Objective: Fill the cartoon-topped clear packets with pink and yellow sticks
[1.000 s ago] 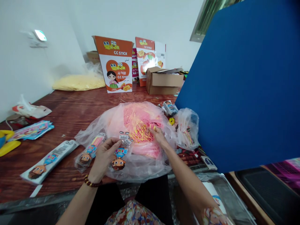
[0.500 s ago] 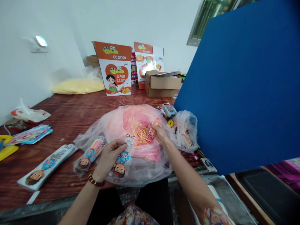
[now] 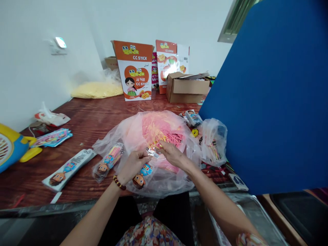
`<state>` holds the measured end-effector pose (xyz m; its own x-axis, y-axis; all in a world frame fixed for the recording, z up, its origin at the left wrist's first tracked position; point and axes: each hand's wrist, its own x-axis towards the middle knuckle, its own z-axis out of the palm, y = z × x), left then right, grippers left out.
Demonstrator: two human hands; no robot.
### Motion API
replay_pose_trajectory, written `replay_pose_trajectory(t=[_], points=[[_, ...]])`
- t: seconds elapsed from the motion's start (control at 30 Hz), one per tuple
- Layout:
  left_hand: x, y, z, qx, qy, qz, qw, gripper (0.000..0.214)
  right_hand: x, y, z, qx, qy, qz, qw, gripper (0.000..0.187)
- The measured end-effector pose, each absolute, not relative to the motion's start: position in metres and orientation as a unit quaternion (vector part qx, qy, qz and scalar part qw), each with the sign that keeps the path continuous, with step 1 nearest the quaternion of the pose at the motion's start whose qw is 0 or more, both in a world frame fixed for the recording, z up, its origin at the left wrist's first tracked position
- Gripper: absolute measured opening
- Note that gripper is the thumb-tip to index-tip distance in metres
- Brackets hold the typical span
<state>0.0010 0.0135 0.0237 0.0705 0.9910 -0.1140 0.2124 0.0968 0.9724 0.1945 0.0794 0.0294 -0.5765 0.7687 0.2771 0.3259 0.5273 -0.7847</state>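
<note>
My left hand (image 3: 133, 165) grips a clear cartoon-printed packet (image 3: 143, 172) by its upper part, over the near edge of a big clear plastic bag (image 3: 133, 128) full of pink and yellow sticks (image 3: 160, 131). My right hand (image 3: 172, 153) is closed in a pinch at the packet's open mouth, holding a few sticks there. A filled packet of sticks (image 3: 109, 160) lies just left of my left hand. A flat stack of empty packets (image 3: 68, 169) lies further left on the wooden table (image 3: 84, 119).
A blue panel (image 3: 269, 95) fills the right side. Orange CC Stick cartons (image 3: 134, 70) and an open brown box (image 3: 187, 87) stand at the back. A small clear bag (image 3: 214, 140) sits right of the big one. A yellow toy fan (image 3: 10, 147) is at the left edge.
My right hand came back from the stick pile with a few sticks and now meets the packet's mouth. My left hand raised and tilted the packet toward it. The view shifted left.
</note>
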Motion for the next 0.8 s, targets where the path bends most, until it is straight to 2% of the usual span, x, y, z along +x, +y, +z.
replay_pose_trajectory(t=[0.1,0.23,0.33,0.47,0.53,0.67,0.8], points=[[0.000,0.010,0.023,0.564,0.558,0.378,0.479,0.031,0.193,0.078,0.024,-0.322,-0.846,0.323,0.276,0.016],[-0.003,0.007,0.018,0.595,0.546,0.368,0.460,0.035,0.196,0.078,0.023,-0.325,-0.824,0.372,0.278,0.016],[-0.003,0.003,0.014,0.624,0.544,0.378,0.415,0.032,0.197,0.077,0.031,-0.347,-0.737,0.459,0.354,0.019],[-0.001,-0.002,0.012,0.648,0.531,0.409,0.362,0.028,0.186,0.069,0.048,-0.305,-0.525,0.579,0.545,0.015],[0.000,-0.004,0.010,0.657,0.525,0.420,0.342,0.029,0.176,0.063,0.057,-0.265,-0.444,0.605,0.606,0.015],[0.003,-0.003,0.007,0.666,0.509,0.436,0.326,0.028,0.156,0.053,0.064,-0.233,-0.386,0.606,0.655,0.015],[0.004,-0.002,0.010,0.656,0.507,0.459,0.320,0.026,0.150,0.050,0.054,-0.246,-0.411,0.593,0.647,0.019]])
